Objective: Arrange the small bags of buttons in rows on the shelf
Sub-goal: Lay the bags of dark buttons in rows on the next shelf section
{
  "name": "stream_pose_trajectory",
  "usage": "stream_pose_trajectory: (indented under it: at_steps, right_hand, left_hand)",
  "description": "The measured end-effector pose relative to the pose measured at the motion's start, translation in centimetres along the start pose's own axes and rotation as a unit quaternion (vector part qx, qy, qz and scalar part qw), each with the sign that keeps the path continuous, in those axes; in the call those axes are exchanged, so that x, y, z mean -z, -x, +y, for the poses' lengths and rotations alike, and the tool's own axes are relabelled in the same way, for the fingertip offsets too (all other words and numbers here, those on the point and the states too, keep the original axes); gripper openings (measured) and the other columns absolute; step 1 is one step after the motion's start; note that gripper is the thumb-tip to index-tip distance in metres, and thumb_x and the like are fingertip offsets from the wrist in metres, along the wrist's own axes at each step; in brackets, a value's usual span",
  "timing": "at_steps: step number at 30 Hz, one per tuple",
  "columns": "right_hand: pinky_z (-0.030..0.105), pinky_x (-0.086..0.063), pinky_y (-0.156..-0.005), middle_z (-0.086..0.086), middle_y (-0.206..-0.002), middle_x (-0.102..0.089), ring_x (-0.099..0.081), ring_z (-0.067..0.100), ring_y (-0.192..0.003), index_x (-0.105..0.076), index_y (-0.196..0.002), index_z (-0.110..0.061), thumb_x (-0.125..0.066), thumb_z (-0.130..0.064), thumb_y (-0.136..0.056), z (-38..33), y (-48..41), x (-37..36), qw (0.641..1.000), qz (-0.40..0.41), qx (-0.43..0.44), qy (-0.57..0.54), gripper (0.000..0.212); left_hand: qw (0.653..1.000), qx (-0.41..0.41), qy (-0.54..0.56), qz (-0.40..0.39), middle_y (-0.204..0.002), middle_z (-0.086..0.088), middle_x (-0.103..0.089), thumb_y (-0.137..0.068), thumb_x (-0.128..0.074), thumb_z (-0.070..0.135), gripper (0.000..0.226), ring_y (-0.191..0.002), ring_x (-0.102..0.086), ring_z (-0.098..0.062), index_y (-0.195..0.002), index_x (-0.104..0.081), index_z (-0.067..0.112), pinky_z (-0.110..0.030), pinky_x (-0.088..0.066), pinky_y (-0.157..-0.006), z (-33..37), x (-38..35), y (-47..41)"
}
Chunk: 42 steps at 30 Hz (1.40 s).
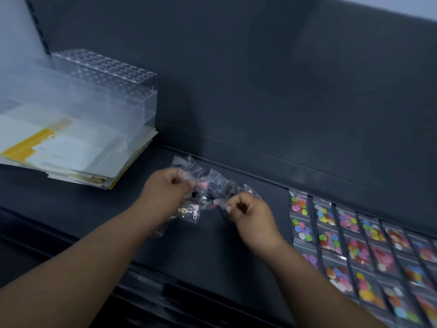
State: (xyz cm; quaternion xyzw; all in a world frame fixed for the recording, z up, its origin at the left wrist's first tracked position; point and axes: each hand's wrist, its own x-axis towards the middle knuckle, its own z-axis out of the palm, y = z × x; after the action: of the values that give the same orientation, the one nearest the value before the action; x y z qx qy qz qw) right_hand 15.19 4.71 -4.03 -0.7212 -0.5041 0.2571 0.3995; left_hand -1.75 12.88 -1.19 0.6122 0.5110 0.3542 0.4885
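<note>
Plastic bags (pixel 220 183) (clear, crinkly) in both hands (pixel 165 189) (pixel 248 215)

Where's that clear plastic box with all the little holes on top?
The clear box sits at the far left of the head view, at the back of the dark shelf, seemingly atop a stack of papers.

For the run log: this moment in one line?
left hand: grips clump of small clear bags | right hand: pinches its edge | colourful button-bag rows: at right
</note>
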Motion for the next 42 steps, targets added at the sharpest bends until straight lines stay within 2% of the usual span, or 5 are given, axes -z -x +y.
stream_pose_trajectory:
  at_steps: [14, 24, 33, 39, 42]
  right_hand:
    - [0.021, -0.043, -0.057, -0.003, -0.068, -0.058, -0.05, 0.008, -0.063, -0.061, -0.075, -0.013, -0.057, -0.002, -0.089, -1.7, 4.0, 5.6, 0.941, 0.034, -0.111, -0.319, 0.018]
    - [0.017, -0.044, -0.055, -0.006, -0.061, -0.054, -0.048, 0.006, -0.057, -0.058, -0.069, -0.018, -0.057, -0.004, -0.089, 2.4, 14.1, 16.7, 0.953, 0.106, -0.069, -0.277, 0.025]
    - [0.022, -0.042, -0.06, -0.004, -0.062, -0.052, -0.045, 0.011, -0.061, -0.057, -0.07, -0.015, -0.058, -0.007, -0.09, 9.6, 30.1, 31.5, 0.951, 0.23, -0.075, -0.19, 0.022]
    - [0.029, -0.041, -0.061, 0.002, -0.066, -0.051, -0.045, 0.016, -0.065, -0.056, -0.07, -0.016, -0.06, -0.012, -0.09, 15.0, 39.6, 39.6, 0.93, 0.31, -0.116, -0.159, 0.021]
    - [0.026, -0.04, -0.059, 0.001, -0.063, -0.05, -0.043, 0.013, -0.061, -0.057, -0.07, -0.015, -0.063, -0.013, -0.088, 17.0, 42.7, 43.1, 0.919, 0.346, -0.121, -0.147, 0.019]
  left_hand:
    - [0.962, 0.111, 0.228, -0.104, -0.054, 0.004, -0.052, -0.091, -0.06, 0.016, 0.009, -0.04, -0.046, -0.002, -0.082, -0.061, 0.015, -0.013, -0.04, -0.039, 4.5, -4.1, 2.3]
    - [0.955, 0.069, 0.216, -0.192, -0.057, 0.005, -0.051, -0.091, -0.06, 0.016, 0.011, -0.046, -0.046, -0.005, -0.08, -0.06, 0.017, -0.015, -0.041, -0.042, 9.2, -14.7, 11.7]
    - [0.931, 0.046, 0.202, -0.299, -0.067, 0.001, -0.049, -0.092, -0.059, 0.015, 0.017, -0.053, -0.045, -0.009, -0.108, -0.058, 0.011, -0.016, -0.041, -0.039, 12.8, -30.8, 26.1]
    - [0.916, 0.03, 0.183, -0.356, -0.062, 0.001, -0.047, -0.092, -0.058, 0.014, 0.007, -0.051, -0.044, -0.01, -0.086, -0.061, 0.015, -0.015, -0.04, -0.039, 14.6, -40.4, 35.0]
    - [0.913, 0.026, 0.159, -0.374, -0.062, -0.001, -0.047, -0.092, -0.059, 0.014, 0.006, -0.051, -0.044, -0.011, -0.094, -0.063, 0.011, -0.02, -0.041, -0.044, 15.9, -44.1, 37.8]
